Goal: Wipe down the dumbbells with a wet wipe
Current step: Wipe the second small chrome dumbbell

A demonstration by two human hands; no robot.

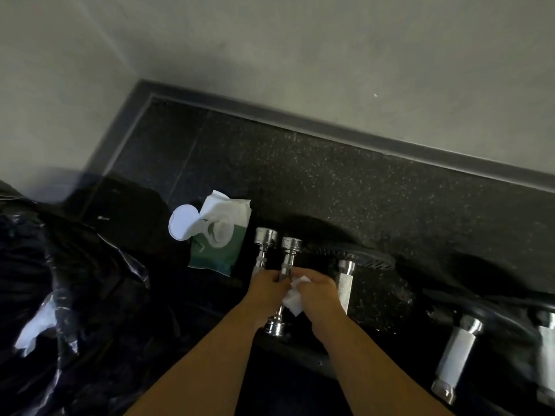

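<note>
One crowded dumbbell (290, 251): left hand (265, 286) fingers clamp it, right hand (316, 291) fingers pinch wipe (293, 303).

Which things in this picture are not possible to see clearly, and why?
All in the head view:
1. The handle middle of the small dumbbell is covered by the left hand, the right hand and the wet wipe.
2. The lower half of the second small dumbbell lies behind the left hand.
3. The rightmost dumbbell is cut by the frame edge.
4. The wipe pack print is too blurred to read.
</note>
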